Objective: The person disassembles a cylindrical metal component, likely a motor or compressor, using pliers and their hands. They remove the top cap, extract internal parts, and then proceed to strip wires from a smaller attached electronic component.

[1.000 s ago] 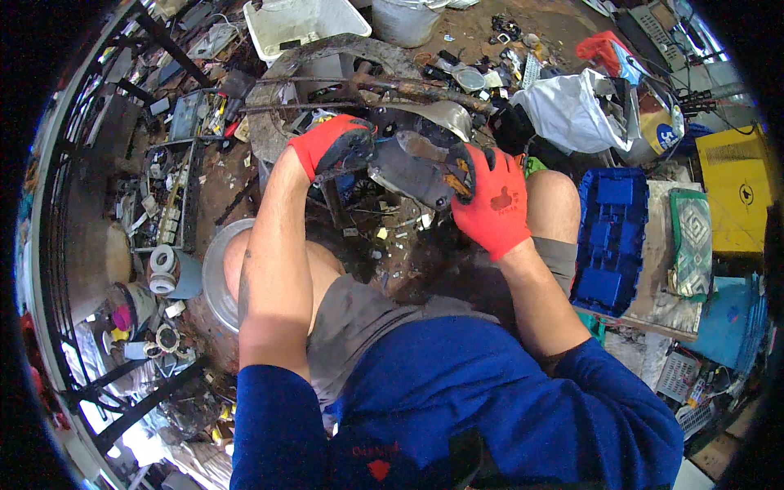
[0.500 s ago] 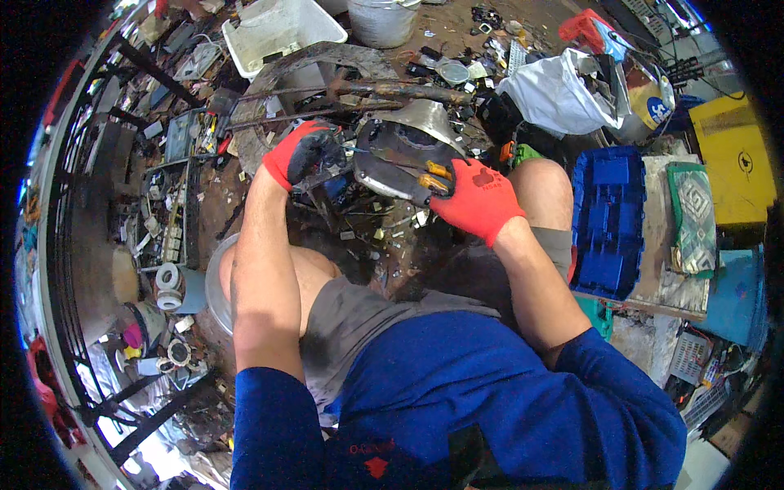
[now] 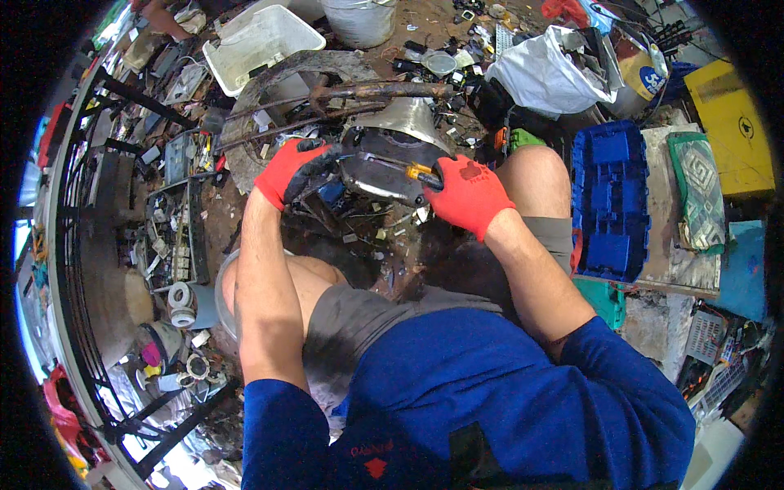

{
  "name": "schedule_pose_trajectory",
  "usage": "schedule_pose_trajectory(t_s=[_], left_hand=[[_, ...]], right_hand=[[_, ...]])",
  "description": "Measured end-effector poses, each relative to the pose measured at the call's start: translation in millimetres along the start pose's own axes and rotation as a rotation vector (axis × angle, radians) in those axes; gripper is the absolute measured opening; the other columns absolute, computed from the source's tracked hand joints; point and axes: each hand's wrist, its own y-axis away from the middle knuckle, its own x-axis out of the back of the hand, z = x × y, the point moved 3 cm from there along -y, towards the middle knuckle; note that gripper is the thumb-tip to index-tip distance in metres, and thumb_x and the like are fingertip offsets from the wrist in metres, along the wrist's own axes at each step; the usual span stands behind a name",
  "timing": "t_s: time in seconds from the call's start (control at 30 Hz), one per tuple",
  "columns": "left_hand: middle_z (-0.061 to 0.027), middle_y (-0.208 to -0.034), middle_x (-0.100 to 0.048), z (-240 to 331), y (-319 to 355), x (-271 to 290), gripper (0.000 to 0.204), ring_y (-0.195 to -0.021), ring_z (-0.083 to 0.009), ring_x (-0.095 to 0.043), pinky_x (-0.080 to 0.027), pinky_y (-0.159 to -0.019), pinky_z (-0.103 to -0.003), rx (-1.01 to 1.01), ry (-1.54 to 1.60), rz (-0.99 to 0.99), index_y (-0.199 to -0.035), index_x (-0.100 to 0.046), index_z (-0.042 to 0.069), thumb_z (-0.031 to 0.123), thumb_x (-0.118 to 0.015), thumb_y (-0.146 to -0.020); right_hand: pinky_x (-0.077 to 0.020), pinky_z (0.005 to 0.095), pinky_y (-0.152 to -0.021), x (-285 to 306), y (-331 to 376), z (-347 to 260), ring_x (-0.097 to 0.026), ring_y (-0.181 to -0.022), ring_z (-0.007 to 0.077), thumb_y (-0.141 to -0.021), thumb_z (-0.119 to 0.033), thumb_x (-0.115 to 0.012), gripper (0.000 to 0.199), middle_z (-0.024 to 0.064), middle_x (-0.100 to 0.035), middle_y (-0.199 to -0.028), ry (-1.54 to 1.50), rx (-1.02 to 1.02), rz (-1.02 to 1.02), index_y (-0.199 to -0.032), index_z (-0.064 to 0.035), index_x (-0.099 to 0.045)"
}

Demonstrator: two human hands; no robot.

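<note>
My left hand (image 3: 296,173), in a red glove with dark fingertips, is closed on a dark piece I cannot make out. My right hand (image 3: 468,194), gloved the same way, grips a hand tool with yellow-and-black handles (image 3: 422,175). Its thin metal part points left toward my left fingers; whether it touches the dark piece is unclear. Beneath the tool lies a dark, flat-faced body (image 3: 380,177) with a pale rim. Behind that stands a metal funnel-shaped part (image 3: 406,119). Something blue (image 3: 331,193) shows just below my left fingers.
Rusty metal bars (image 3: 384,91) cross a round slab beyond my hands. A white tub (image 3: 261,47), a pale bucket (image 3: 359,20) and a white sack (image 3: 555,75) stand farther off. At right is a blue plastic case (image 3: 608,204); at left, a black metal rack (image 3: 69,245). Scrap litters the floor.
The view has shifted slightly, so the surroundings sit a little differently. My right hand has turned the tool, and its handles now look closer together. Both hands remain closed.
</note>
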Motion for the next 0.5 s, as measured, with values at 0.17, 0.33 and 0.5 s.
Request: schedule_pose_trajectory(t_s=[0.17,0.33,0.5], left_hand=[[-0.0062,-0.08,-0.065,14,2,-8,0.023,-0.075,-0.016,-0.058,-0.048,-0.071,-0.032,0.039,-0.104,-0.065,-0.097,-0.071,0.005,0.025,-0.063,-0.091],[-0.0134,-0.097,-0.067,10,3,-7,0.02,-0.087,-0.0289,-0.063,-0.05,-0.077,-0.038,-0.424,-0.426,-0.176,-0.101,-0.069,0.006,0.015,-0.065,-0.084],[-0.0155,-0.101,-0.067,-2,9,3,0.023,-0.09,-0.034,-0.063,-0.05,-0.082,-0.04,-0.618,-0.484,-0.119,-0.104,-0.069,0.007,0.011,-0.065,-0.082]], right_hand=[[-0.0488,0.0449,-0.089,-11,-2,17,-0.06,-0.103,0.0405,-0.085,-0.033,-0.062,0.043,0.025,-0.061,-0.11,-0.077,-0.014,0.042,-0.115,-0.0024,-0.061],[-0.0457,0.044,-0.097,-13,1,16,-0.057,-0.113,0.0412,-0.086,-0.033,-0.062,0.049,0.0272,-0.059,-0.12,-0.184,0.013,0.119,-0.126,-0.0044,-0.058],[-0.0443,0.0458,-0.099,-12,-6,27,-0.054,-0.115,0.0451,-0.087,-0.033,-0.059,0.052,0.0313,-0.052,-0.128,-0.302,-0.041,-0.014,-0.131,-0.0047,-0.055]])
